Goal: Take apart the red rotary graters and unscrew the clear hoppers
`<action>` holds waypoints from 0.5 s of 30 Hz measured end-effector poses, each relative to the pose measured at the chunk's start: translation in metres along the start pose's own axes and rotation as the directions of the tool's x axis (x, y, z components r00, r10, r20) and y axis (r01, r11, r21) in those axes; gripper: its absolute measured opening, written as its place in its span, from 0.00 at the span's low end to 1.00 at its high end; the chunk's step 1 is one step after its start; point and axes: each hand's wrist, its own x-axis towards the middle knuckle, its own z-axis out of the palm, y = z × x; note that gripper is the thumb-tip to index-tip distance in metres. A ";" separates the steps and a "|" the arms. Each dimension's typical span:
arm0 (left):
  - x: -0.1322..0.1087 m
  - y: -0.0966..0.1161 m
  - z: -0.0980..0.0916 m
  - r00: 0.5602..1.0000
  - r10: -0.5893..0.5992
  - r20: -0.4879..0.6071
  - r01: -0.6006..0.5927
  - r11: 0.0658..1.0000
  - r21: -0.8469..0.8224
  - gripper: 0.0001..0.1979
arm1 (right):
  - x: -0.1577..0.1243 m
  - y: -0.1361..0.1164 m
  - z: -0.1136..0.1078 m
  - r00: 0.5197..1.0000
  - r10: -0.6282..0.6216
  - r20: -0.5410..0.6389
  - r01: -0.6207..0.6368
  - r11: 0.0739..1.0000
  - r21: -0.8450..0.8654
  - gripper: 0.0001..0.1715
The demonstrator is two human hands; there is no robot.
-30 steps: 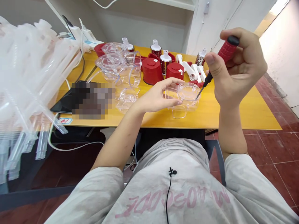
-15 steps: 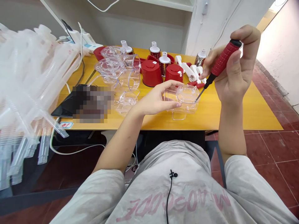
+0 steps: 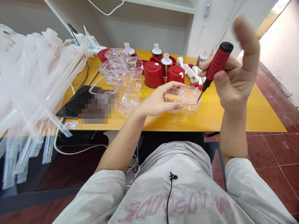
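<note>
Left hand point(image 3: 158, 101) cups clear housing point(image 3: 187, 104) mid-frame; right hand point(image 3: 233, 82) pinches red screwdriver point(image 3: 216, 63), shaft slanting down-left, tip at housing's right rim.

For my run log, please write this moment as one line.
left hand: holds clear housing | right hand: grips red screwdriver, index finger raised | tip: at housing rim

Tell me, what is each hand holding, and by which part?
The right hand holds a red screwdriver by its handle. The left hand grips a clear plastic housing by its left end.
</note>
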 end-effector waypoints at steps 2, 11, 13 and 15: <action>0.000 0.000 0.000 1.000 -0.006 0.002 0.006 1.000 -0.011 0.39 | -0.001 -0.008 0.000 0.994 0.088 0.064 -0.087 0.996 -0.028 0.50; 0.003 -0.002 0.001 1.000 0.026 -0.005 -0.026 1.000 -0.001 0.38 | -0.003 -0.008 0.007 0.987 0.069 -0.143 -0.097 0.974 -0.202 0.57; 0.003 -0.001 0.002 1.000 0.026 -0.008 -0.026 1.000 -0.010 0.38 | -0.006 -0.006 0.004 0.983 0.143 -0.113 -0.166 0.960 -0.224 0.59; 0.003 -0.001 0.002 1.000 0.011 -0.009 -0.011 1.000 -0.024 0.39 | -0.009 -0.005 0.000 0.980 0.191 -0.059 -0.199 0.956 -0.213 0.60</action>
